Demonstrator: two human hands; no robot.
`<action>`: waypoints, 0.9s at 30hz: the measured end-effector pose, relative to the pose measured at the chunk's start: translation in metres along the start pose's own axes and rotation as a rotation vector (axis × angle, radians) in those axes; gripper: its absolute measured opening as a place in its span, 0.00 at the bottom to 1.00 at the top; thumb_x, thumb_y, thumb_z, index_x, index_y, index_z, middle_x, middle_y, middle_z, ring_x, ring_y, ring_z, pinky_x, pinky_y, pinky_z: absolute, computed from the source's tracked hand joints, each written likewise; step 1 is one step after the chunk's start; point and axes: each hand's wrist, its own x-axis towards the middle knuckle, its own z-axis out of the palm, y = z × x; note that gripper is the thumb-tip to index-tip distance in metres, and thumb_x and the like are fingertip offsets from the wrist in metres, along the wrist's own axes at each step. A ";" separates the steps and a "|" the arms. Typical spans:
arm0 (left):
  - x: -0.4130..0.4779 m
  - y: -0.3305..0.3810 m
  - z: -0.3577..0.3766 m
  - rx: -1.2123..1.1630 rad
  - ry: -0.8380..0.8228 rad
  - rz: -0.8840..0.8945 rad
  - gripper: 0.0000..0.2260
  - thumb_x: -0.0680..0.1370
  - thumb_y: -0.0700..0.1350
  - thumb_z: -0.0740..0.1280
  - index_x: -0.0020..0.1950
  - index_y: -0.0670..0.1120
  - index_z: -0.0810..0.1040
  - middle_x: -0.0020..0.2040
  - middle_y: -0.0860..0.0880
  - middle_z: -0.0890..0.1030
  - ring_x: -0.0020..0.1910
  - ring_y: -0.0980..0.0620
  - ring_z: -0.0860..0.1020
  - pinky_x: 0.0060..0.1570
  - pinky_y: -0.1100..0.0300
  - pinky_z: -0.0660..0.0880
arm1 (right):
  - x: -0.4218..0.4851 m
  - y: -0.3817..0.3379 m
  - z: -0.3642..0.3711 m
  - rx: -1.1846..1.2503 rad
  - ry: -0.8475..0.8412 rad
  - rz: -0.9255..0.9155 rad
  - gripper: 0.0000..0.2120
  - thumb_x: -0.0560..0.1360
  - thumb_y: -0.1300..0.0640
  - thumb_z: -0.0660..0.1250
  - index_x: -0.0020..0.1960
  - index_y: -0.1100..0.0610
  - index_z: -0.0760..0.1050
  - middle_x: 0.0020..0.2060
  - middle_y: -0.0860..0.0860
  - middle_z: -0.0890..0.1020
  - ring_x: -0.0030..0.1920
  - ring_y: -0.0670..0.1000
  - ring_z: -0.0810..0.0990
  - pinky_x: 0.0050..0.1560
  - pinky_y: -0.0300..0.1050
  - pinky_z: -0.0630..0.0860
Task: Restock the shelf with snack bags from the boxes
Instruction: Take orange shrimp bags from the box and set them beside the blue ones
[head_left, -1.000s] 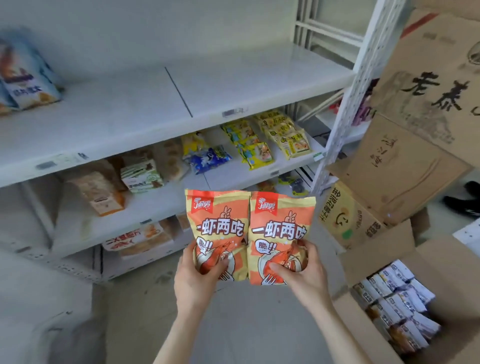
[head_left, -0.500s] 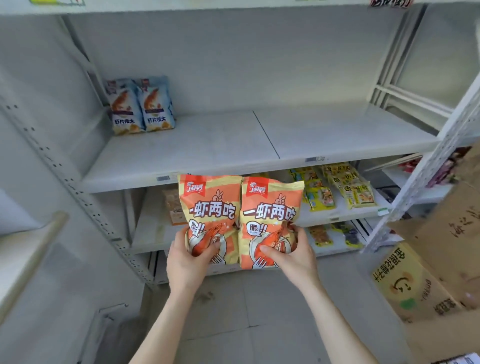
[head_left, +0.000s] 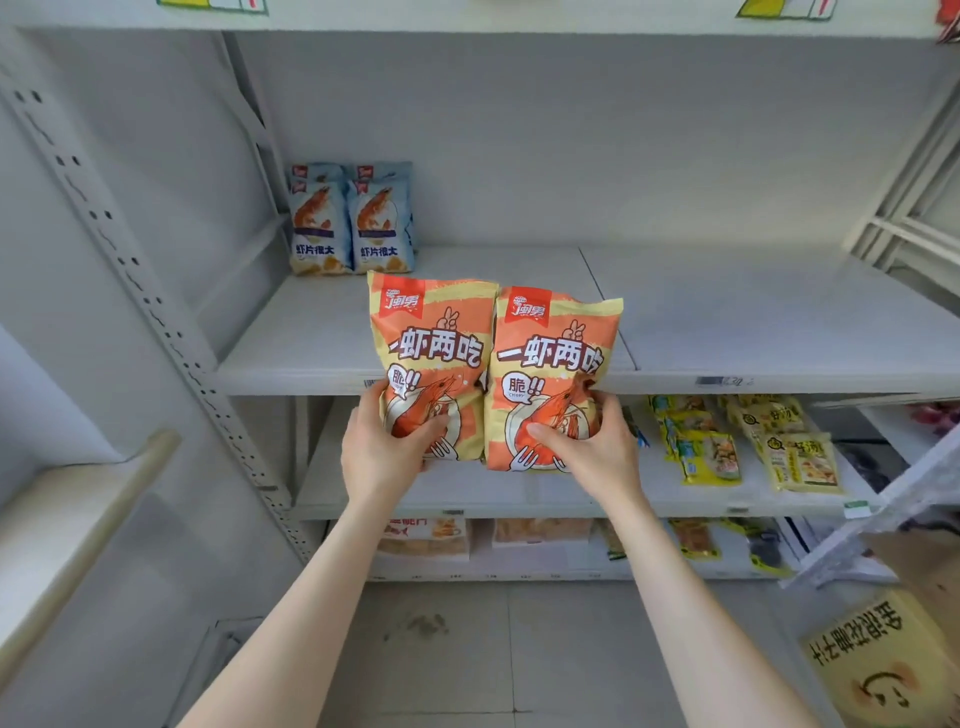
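2 blue shrimp-chip bags upright behind held orange bags.

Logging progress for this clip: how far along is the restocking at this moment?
Early. Done: only the blue shrimp-chip bags stand at the back left of the upper shelf; the rest of it is bare. In hand: the left hand and right hand each grip one orange shrimp snack bag, held upright at the shelf's front edge, not yet set down. Left: placing both and filling that shelf.

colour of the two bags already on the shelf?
Light blue bags with an orange shrimp picture, clearest in the head view.
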 end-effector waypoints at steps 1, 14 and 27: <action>0.011 0.002 0.006 -0.003 0.011 -0.006 0.36 0.64 0.63 0.75 0.68 0.56 0.68 0.58 0.54 0.79 0.55 0.52 0.78 0.53 0.49 0.78 | 0.015 0.000 0.003 -0.014 -0.007 -0.002 0.35 0.61 0.43 0.80 0.61 0.48 0.67 0.52 0.43 0.77 0.53 0.46 0.76 0.55 0.47 0.74; 0.176 0.019 0.079 0.036 0.032 0.017 0.37 0.65 0.64 0.74 0.70 0.57 0.67 0.57 0.54 0.79 0.52 0.52 0.79 0.48 0.55 0.78 | 0.189 -0.016 0.044 -0.013 -0.027 -0.037 0.34 0.61 0.44 0.80 0.61 0.51 0.68 0.49 0.43 0.79 0.49 0.46 0.78 0.51 0.44 0.74; 0.338 -0.005 0.142 -0.003 0.044 0.049 0.38 0.65 0.63 0.75 0.71 0.56 0.67 0.60 0.55 0.78 0.59 0.50 0.77 0.55 0.53 0.76 | 0.351 -0.015 0.119 0.010 0.042 -0.053 0.35 0.59 0.45 0.82 0.59 0.52 0.71 0.48 0.45 0.82 0.49 0.49 0.81 0.52 0.48 0.77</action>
